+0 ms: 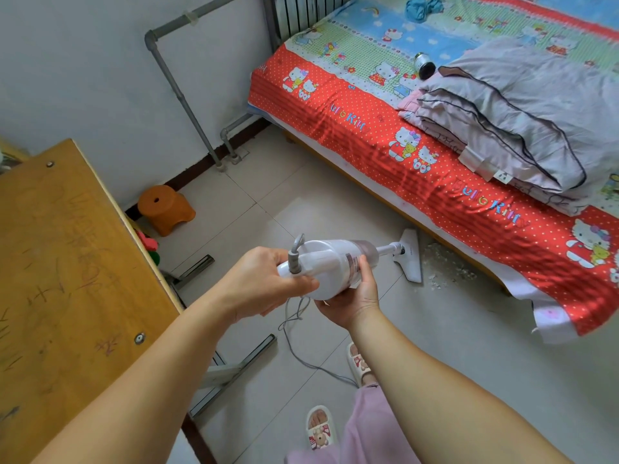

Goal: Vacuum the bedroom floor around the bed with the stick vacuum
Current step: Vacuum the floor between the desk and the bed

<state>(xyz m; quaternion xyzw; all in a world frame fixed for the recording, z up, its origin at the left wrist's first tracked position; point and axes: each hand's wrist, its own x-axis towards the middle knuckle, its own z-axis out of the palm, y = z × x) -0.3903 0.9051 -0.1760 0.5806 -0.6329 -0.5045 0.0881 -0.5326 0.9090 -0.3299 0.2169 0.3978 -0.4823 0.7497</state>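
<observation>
We hold the white plastic stick vacuum [330, 262] over the pale tiled floor [452, 329] with both hands: our left hand [264, 283] has its grip clenched round the rear handle, our right hand [351, 298] cups the motor body from below, fingers curled on it. Its white floor head [410, 254] sits on the tiles just beside the bed with the red cartoon-print sheet [385, 135], next to scattered white debris [442, 266]. A grey cord [298, 333] trails down; the scratched wooden table [67, 262] stands at our left
</observation>
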